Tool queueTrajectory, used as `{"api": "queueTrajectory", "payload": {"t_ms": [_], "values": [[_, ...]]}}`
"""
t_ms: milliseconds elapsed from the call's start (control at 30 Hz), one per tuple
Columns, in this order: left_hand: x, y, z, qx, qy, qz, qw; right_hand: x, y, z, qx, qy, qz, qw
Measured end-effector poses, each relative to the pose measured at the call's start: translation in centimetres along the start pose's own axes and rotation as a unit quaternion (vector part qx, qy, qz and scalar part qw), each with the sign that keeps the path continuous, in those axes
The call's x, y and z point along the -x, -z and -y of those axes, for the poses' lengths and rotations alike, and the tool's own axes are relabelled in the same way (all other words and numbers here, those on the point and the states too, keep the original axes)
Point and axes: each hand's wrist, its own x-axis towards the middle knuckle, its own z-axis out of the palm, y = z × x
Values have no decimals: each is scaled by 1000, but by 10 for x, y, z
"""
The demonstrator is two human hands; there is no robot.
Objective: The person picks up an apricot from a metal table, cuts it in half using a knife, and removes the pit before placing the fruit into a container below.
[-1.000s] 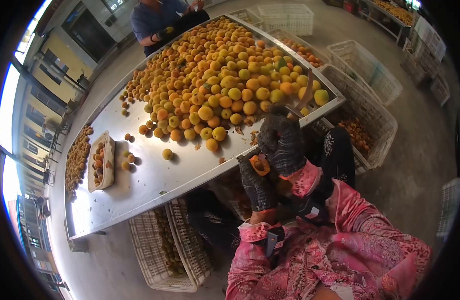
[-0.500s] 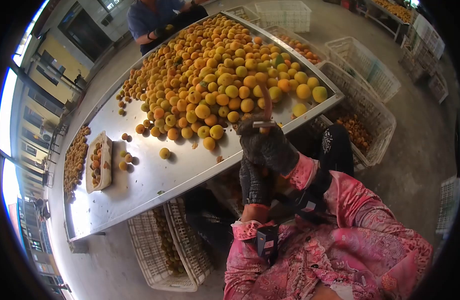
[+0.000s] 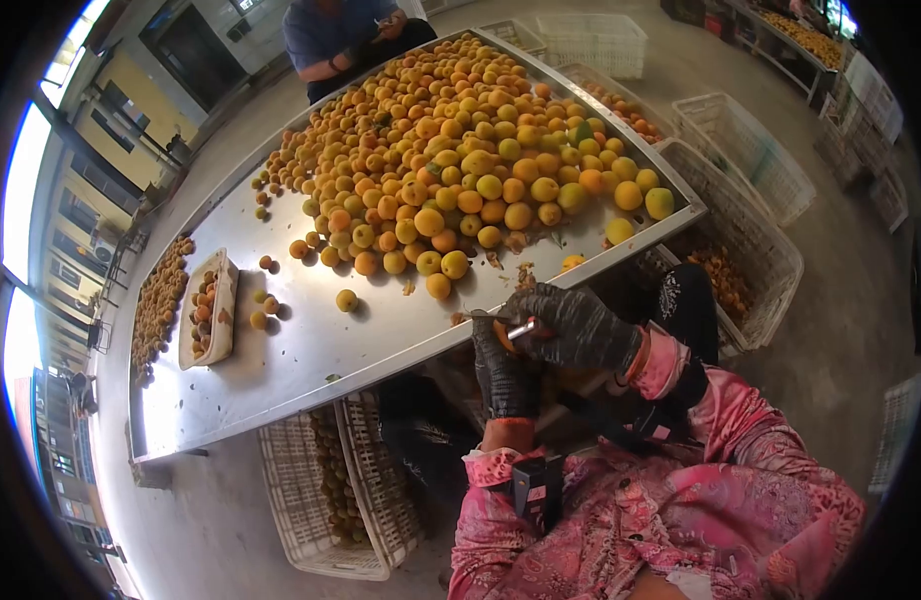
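Note:
My left hand [image 3: 506,383], in a dark knit glove, is closed at the table's front edge around an orange apricot [image 3: 502,336], which shows only in part. Against it, my right hand [image 3: 586,330], gloved the same way, grips a small hand tool [image 3: 521,330]. A shiny metal piece of the tool shows beside the apricot; the rest is hidden by the fingers. Just beyond my hands, brown scraps [image 3: 525,275] lie on the metal table [image 3: 310,345]. A large heap of yellow-orange apricots [image 3: 430,170] covers the table's far part.
A white tray [image 3: 223,318] with several fruits stands at the left, near small brown pieces [image 3: 162,305]. Under the table is a white crate [image 3: 298,490]. Another crate [image 3: 770,285] with orange pieces stands at the right. Across the table sits a person [image 3: 325,45].
My right hand has come down beside my left, and the tool's long curved brown part no longer shows. The orange apricot now shows at my left fingers. The view has shifted slightly.

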Motion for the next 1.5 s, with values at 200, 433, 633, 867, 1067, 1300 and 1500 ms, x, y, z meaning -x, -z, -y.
{"api": "queueTrajectory", "payload": {"t_ms": [200, 433, 633, 867, 1067, 1300, 1500], "values": [[1, 24, 16, -33, 2, -17, 999, 22, -14, -18, 210, 100, 17, 972], [1, 70, 16, -176, 1, -28, 984, 0, -7, 8, 154, -101, -98, 978], [-13, 109, 16, -672, -140, 77, 723, -50, 40, -46, 300, -96, -136, 939], [-13, 68, -45, -610, -336, 182, 694, -64, 52, -56, 268, -156, -160, 937], [-52, -28, -96, -521, -93, 53, 847, -60, 57, -60, 148, -175, -197, 953], [-134, -63, -60, -830, -225, 93, 501, -53, 58, -81, 198, -40, -225, 953], [-140, -62, -49, -804, -287, 117, 507, -52, 57, -72, 200, 49, -249, 946]]}}
